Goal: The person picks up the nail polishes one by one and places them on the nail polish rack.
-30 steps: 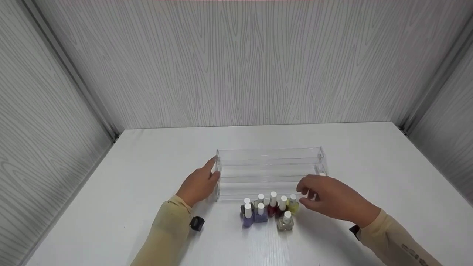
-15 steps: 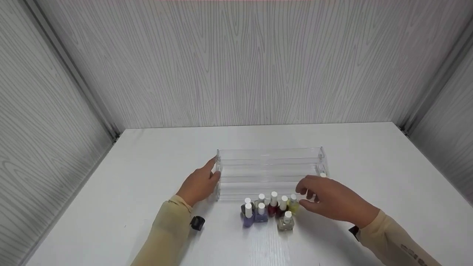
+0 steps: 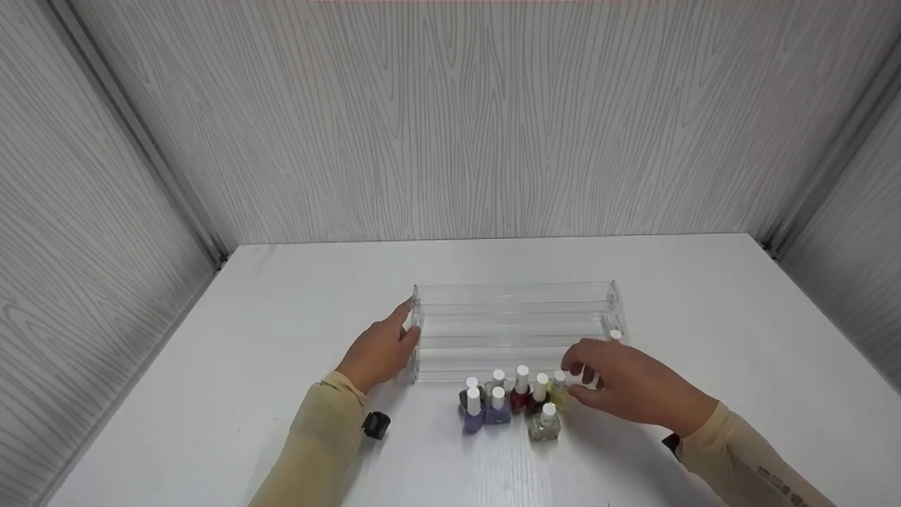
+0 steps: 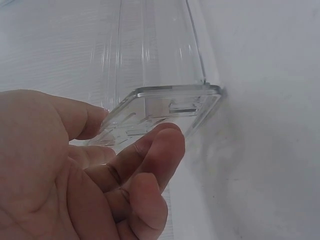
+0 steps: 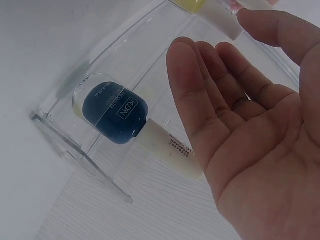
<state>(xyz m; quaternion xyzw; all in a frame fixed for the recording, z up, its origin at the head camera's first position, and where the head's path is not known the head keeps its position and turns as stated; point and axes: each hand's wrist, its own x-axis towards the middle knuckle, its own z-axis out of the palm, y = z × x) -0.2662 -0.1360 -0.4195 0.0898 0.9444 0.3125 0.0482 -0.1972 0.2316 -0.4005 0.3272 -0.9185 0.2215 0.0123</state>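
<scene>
A clear acrylic rack (image 3: 512, 341) with several tiers lies on the white table. My left hand (image 3: 380, 355) is at its left end, thumb and fingers resting against the clear end panel (image 4: 172, 91). Loosely bent and holding nothing, my right hand (image 3: 626, 380) hovers by the rack's front right. Its thumb tip is right by a yellow nail polish bottle (image 3: 558, 394), whose white cap shows under the thumb (image 5: 272, 27) in the right wrist view. A dark blue nail polish bottle (image 5: 115, 112) with a white cap lies in the rack's right end, mostly hidden by my hand in the head view.
Several nail polish bottles stand before the rack: purple ones (image 3: 472, 417), a red one (image 3: 519, 400), a dark one (image 3: 536, 403) and a clear glittery one (image 3: 544, 427). Grey wood-grain panels (image 3: 450, 127) wall in the table's back and sides.
My right hand has shifted slightly left and toward me, its thumb now overlapping the yellow bottle's edge. The left hand and the rack have stayed in place.
</scene>
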